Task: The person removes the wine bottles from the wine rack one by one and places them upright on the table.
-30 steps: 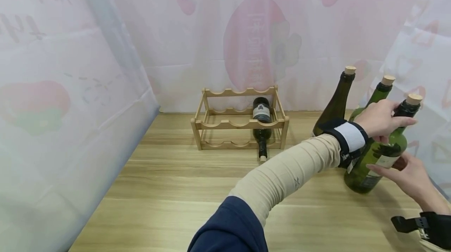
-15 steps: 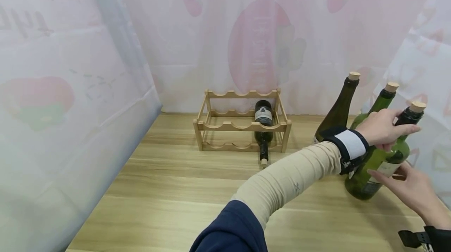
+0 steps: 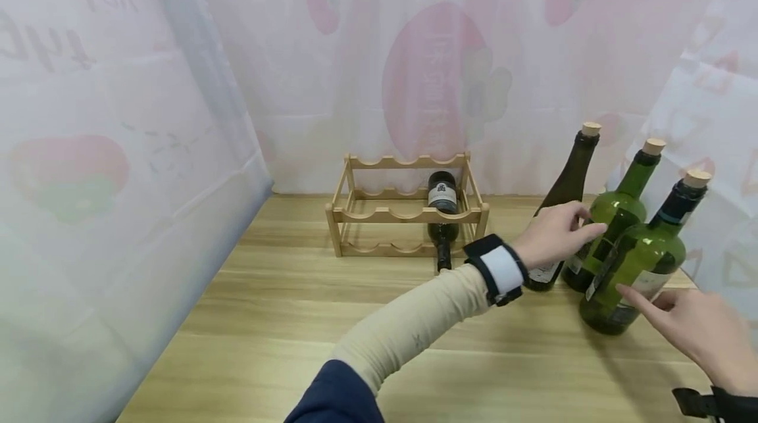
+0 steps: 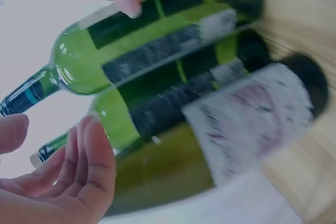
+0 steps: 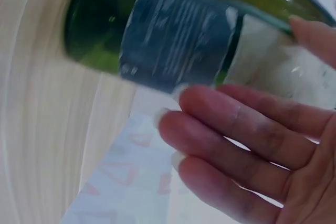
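Observation:
Three corked wine bottles stand upright on the wooden table at the right of the head view. The front one is a green bottle (image 3: 642, 258) with a pale label; behind it come another green bottle (image 3: 618, 202) and a slimmer, darker bottle (image 3: 565, 176). My left hand (image 3: 553, 235) hovers in front of the back two, thumb and fingers apart, holding nothing. At the front bottle's body is my right hand (image 3: 699, 324). Its thumb lies against the label (image 5: 283, 59), and its other fingers extend fairly straight along the bottle's side.
Left of the bottles stands a light wooden wine rack (image 3: 408, 216). A dark bottle (image 3: 442, 196) lies in its rightmost slot, neck toward me. Printed white curtains (image 3: 444, 81) enclose the table at the back and both sides.
My left hand has let go of the front green bottle's neck and moved left and down, past the back bottles. The right hand stays beside the front bottle, which remains standing.

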A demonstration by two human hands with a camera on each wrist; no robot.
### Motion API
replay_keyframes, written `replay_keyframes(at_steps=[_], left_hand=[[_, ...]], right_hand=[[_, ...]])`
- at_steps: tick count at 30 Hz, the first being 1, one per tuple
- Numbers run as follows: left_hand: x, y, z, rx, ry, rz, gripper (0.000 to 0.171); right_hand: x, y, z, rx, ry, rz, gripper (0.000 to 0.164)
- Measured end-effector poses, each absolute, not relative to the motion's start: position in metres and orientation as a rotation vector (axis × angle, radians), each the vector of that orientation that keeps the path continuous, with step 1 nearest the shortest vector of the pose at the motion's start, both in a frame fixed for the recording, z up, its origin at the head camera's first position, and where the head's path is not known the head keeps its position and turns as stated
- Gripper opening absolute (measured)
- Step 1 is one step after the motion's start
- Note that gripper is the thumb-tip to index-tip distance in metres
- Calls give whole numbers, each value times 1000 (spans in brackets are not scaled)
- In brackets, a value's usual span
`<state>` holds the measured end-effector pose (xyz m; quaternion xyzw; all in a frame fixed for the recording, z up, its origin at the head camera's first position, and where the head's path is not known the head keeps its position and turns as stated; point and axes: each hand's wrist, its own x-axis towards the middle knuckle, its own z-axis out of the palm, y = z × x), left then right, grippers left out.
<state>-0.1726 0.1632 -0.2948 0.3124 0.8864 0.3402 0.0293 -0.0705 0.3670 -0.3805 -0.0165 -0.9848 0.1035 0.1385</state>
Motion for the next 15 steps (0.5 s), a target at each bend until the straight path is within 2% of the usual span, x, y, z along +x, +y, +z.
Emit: replay_keyframes(at_steps=[9,15], left_hand=[[-169,113,-330,1026,2905,920,32],[-166,87,-344,1009,3055,731,33]], right_hand=[[-71,346,-377,35,-2940,455,50],[-76,332,-377,60,-2955,559,53]])
